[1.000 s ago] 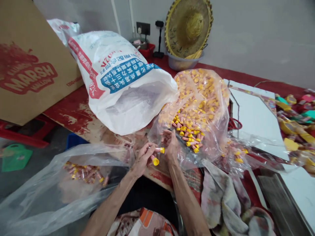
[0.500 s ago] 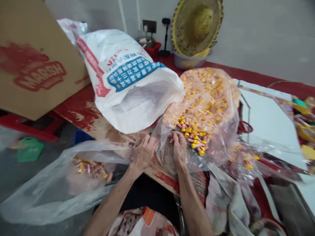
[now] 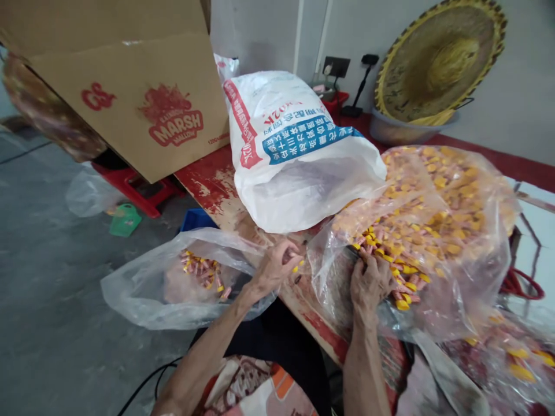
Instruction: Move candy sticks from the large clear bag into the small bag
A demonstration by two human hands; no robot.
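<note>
Curled fingers on the left hand (image 3: pixel 273 268) close near a small yellow-capped tube (image 3: pixel 297 268), but it is hard to tell if they hold it. The right hand (image 3: pixel 368 283) digs into a heap of pink tubes with yellow caps (image 3: pixel 401 271), and its grip is hidden. That heap sits inside a big clear bag (image 3: pixel 472 289) near the front edge of the counter (image 3: pixel 208 185). A smaller clear bag (image 3: pixel 143 294) of tubes lies just past that edge, beside the left hand. A white sack (image 3: pixel 295 190) lies on the counter behind both hands.
</note>
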